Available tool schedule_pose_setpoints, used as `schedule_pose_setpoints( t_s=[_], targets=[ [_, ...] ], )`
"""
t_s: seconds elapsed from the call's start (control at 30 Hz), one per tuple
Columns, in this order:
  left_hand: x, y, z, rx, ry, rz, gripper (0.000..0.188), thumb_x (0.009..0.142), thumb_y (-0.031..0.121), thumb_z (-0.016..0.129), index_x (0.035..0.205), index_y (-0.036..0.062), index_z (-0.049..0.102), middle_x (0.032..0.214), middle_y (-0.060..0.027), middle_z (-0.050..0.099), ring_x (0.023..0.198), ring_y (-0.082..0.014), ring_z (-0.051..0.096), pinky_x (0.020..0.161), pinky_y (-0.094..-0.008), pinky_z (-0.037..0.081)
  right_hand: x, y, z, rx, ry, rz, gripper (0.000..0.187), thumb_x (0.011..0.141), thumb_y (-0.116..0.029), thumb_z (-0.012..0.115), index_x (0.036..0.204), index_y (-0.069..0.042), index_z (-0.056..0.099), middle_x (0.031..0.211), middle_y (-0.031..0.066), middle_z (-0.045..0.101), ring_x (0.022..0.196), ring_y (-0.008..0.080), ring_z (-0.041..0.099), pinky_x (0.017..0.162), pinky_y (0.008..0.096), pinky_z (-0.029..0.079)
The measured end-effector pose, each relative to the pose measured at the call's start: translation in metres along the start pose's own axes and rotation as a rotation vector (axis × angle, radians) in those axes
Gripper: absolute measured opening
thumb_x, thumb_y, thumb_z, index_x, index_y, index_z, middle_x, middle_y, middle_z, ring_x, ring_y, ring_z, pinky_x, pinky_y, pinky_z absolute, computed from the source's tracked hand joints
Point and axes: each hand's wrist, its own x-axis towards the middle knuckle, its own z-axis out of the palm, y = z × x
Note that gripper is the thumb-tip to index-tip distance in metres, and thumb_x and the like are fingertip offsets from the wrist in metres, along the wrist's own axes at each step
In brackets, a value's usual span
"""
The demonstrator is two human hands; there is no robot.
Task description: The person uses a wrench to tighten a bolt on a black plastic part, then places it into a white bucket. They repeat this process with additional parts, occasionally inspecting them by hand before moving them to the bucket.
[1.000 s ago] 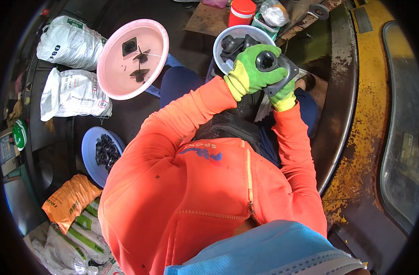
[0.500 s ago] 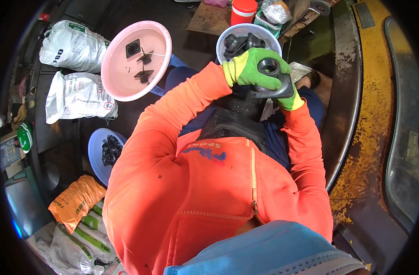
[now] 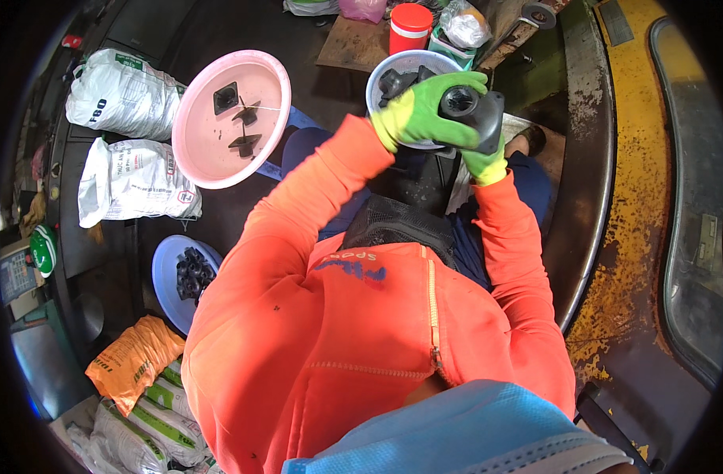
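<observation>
Both my hands wear green gloves with yellow cuffs. Between them is a black rubber boot-like part (image 3: 488, 118) with a round opening and a flat flange. My left hand (image 3: 425, 114) grips it from the left, thumb below the round end and fingers above. My right hand (image 3: 486, 163) holds the flange side from underneath, its fingers partly hidden behind the part. Just beyond my left hand, a pale blue basin (image 3: 372, 88) holds more black rubber parts (image 3: 395, 82), partly covered by the glove.
A pink basin (image 3: 186, 162) with several black square-flanged pieces (image 3: 225, 98) stands left. Below it, a blue basin (image 3: 165, 288) holds small black parts. White sacks (image 3: 128, 91) and an orange bag (image 3: 134, 359) line the left. A red container (image 3: 410, 31) stands ahead; rusty yellow machinery (image 3: 614, 276) borders the right.
The rubber part has turned and tilted, with its flange now standing up toward the right. My left fingers have shifted round to its far side. The whole view has moved slightly.
</observation>
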Motion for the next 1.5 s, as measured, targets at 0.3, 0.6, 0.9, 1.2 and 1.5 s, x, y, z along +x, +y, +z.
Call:
schedule_pose_setpoints(
  t_s=[0.3,0.6,0.9,1.2,1.5],
  targets=[
    [-0.016,-0.017,0.041,0.079,0.447,0.236,0.041,0.062,0.019,0.081,0.097,0.0054,0.063,0.094,-0.0081,0.065,0.087,-0.0223,0.063,0.081,-0.0342,0.05,-0.019,0.0,0.016,0.29,0.161,0.128,0.046,0.086,-0.018,0.06,0.128,-0.004,0.046,0.118,0.0098,0.057,0.109,0.0237,0.057,0.092,0.0334,0.046],
    [-0.018,0.005,0.016,0.085,0.063,0.237,0.035,0.064,0.018,0.078,0.095,0.0057,0.066,0.093,-0.008,0.066,0.087,-0.0232,0.063,0.08,-0.0343,0.05,-0.008,-0.04,-0.015,0.327,-0.154,0.053,0.05,0.074,-0.008,0.072,0.12,-0.003,0.053,0.113,0.0078,0.06,0.103,0.0184,0.059,0.088,0.03,0.048],
    [-0.015,0.014,0.001,0.01,-0.303,0.156,0.036,0.062,0.011,0.075,0.096,0.0039,0.063,0.101,-0.0091,0.063,0.095,-0.0219,0.059,0.083,-0.0348,0.047,-0.021,-0.033,-0.015,0.689,-0.323,0.174,0.056,0.07,-0.01,0.079,0.12,-0.007,0.056,0.116,0.0054,0.06,0.107,0.0172,0.057,0.09,0.0321,0.048],
    [-0.003,0.016,0.002,-0.161,-0.68,0.328,0.036,0.061,0.015,0.077,0.094,0.0056,0.066,0.104,-0.0084,0.066,0.102,-0.0251,0.058,0.09,-0.0374,0.045,-0.042,-0.023,-0.001,1.304,-0.48,0.821,0.048,0.076,-0.016,0.069,0.121,-0.01,0.054,0.1,0.0017,0.058,0.097,0.0114,0.049,0.081,0.0301,0.042],
    [-0.005,-0.038,-0.019,0.338,0.479,0.225,0.028,0.067,0.014,0.076,0.09,0.0039,0.063,0.088,-0.0095,0.065,0.081,-0.0228,0.061,0.072,-0.0347,0.05,-0.009,-0.02,-0.001,1.63,-0.111,0.834,0.04,0.098,-0.042,0.041,0.105,-0.005,0.055,0.06,-0.0021,0.042,0.04,0.0068,0.029,0.038,0.0219,0.024]
  ],
)
